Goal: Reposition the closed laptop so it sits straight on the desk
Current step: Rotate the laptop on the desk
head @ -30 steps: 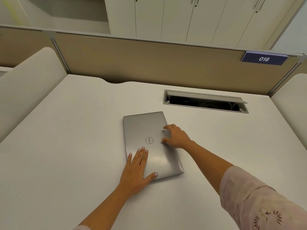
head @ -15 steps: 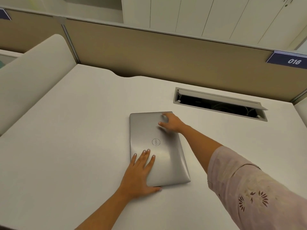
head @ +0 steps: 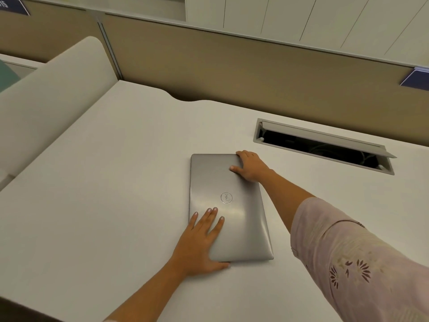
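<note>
In the centre of the frame, on the broad white desk top (head: 97, 182), lies the closed silver-grey laptop (head: 228, 206) with a round maker's badge on its lid, its short edges toward the top and bottom of the frame and its long sides leaning slightly to the right as they come down. The left hand (head: 199, 246) lies flat on the laptop's lower left corner, fingers (head: 212, 218) spread and extended on the lid just below the badge, the thumb stretched along the lower edge on the desk surface; it presses rather than grasps. The right hand (head: 249, 167) is at the laptop's upper right corner, fingers curled over the top edge and the thumb laid on the lid, clasping that corner. A pale pink sleeve with a dark floral print (head: 352, 259) fills the lower right of the frame. To the upper right of the laptop, well apart from it, a rectangular grey cable hatch (head: 325, 145) stands open in the desk. Behind runs a beige partition panel (head: 232, 66), and at the left a rounded cream side divider (head: 53, 94).
</note>
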